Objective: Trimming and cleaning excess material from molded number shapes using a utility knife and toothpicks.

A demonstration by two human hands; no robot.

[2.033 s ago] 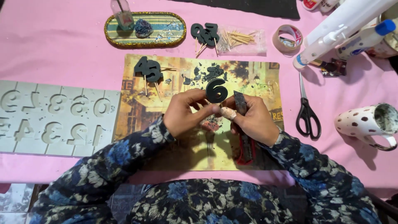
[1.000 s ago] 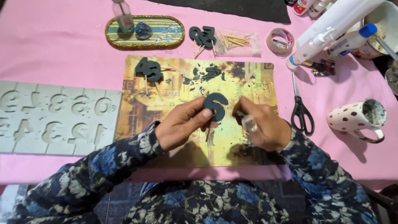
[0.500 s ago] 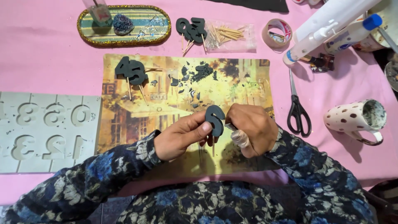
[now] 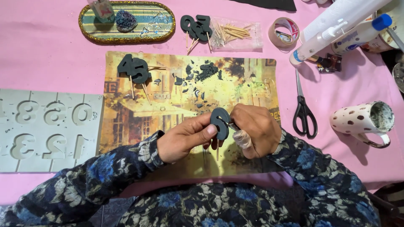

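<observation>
Dark foam numeral pinched by left hand; right hand grips small tool at its edge. Trim slowly, numeral steady.

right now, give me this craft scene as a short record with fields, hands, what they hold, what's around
left hand: left hand pinches the dark number piece by its edge
right hand: right hand closed on a small tool against the piece, tool mostly hidden
surface: printed mat on pink cloth
on mat: two finished dark numbers on sticks, dark scraps
left of mat: grey number mould
right of mat: black scissors, spotted mug on its side
far edge: oval tray, bag of toothpicks, tape roll
</observation>
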